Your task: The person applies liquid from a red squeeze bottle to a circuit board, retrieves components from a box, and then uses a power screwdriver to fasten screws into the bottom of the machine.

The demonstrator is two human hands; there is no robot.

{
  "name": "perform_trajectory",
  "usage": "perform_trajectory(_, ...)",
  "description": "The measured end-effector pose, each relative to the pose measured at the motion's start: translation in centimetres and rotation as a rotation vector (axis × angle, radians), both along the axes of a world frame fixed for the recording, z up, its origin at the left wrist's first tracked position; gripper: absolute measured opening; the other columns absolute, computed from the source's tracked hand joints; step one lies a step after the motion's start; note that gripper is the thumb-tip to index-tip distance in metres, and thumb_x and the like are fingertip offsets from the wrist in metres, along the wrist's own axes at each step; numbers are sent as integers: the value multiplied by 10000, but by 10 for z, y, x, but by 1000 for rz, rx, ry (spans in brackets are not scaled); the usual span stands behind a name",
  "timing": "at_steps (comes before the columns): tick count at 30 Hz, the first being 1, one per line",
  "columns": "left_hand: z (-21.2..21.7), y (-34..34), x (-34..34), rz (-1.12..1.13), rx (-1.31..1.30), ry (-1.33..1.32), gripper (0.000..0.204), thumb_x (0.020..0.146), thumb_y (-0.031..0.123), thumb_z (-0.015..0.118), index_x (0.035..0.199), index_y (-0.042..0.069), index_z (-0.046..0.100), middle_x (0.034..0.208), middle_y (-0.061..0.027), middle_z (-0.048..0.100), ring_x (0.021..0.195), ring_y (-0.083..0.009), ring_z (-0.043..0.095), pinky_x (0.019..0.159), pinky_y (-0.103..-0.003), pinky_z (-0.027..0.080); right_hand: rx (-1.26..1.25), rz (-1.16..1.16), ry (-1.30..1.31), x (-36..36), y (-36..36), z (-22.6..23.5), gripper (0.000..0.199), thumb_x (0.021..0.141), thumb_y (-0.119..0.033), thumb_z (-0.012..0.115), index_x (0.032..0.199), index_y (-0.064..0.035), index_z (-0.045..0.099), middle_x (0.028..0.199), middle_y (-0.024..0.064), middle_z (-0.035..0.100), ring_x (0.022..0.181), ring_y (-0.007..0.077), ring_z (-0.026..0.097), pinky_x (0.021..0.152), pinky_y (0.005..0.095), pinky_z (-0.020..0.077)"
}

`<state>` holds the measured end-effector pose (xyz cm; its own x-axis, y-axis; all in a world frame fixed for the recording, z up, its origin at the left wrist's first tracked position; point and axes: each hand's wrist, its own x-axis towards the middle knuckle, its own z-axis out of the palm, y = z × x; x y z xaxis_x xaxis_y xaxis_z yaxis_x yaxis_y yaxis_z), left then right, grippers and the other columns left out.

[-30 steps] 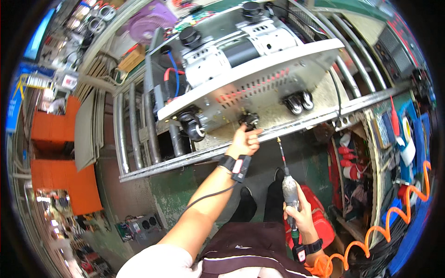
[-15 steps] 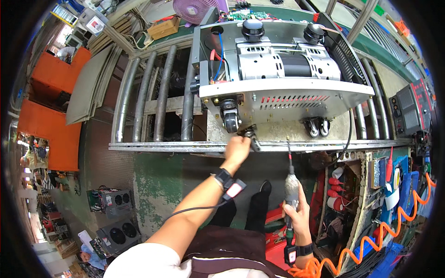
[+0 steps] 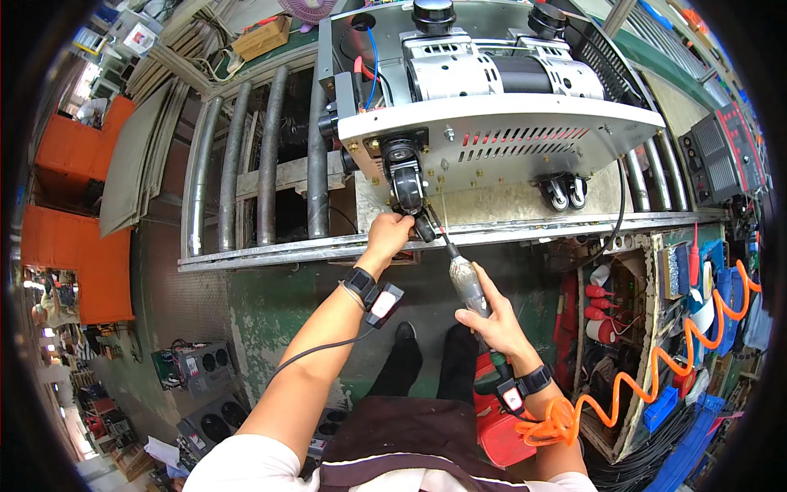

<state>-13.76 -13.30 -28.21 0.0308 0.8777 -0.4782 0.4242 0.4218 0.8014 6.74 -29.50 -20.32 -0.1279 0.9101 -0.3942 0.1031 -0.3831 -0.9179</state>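
Note:
My right hand (image 3: pixel 496 321) is wrapped round a grey power screwdriver (image 3: pixel 469 283) joined to an orange coiled hose (image 3: pixel 656 385). Its long thin bit points up at the tilted silver panel, just right of a black swivel caster (image 3: pixel 406 187); whether the tip touches anything cannot be made out. My left hand (image 3: pixel 388 238) is closed right below that caster, its fingers on a small dark piece (image 3: pixel 425 227) whose kind is unclear. The panel (image 3: pixel 492 127) belongs to a metal-housed machine with a silver twin-head pump (image 3: pixel 508 75). A second pair of casters (image 3: pixel 564 193) shows at its right.
The machine rests on a roller conveyor with steel rollers (image 3: pixel 272 156) and a metal front rail (image 3: pixel 311 253). A black and red control box (image 3: pixel 725 153) stands at the right. Below it is a wooden tool cabinet (image 3: pixel 643 344). Grey fan units (image 3: pixel 201 365) are on the floor.
The screwdriver has moved left and up, its bit now beside the left caster. My left hand has moved left with the dark piece, closer to the caster. The view has shifted somewhat.

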Motion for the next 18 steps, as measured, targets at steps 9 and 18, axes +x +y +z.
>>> perform_trajectory(9,2,2,1,-41,94,-34,299,797,233,592,674,-31,657,589,-101,612,516,-197,567,519,-319,435,-97,-30,101,-4,18,1,816,779,-176,714,1450,-79,259,951,48,573,661,75,497,578,229,435)
perform_trajectory(18,19,3,8,308,-378,-653,258,885,118,546,656,118,427,506,67,327,384,-39,259,343,-233,144,21,-146,23,-33,5,-12,819,759,-148,727,1434,-35,278,1200,108,550,971,124,522,860,272,436)
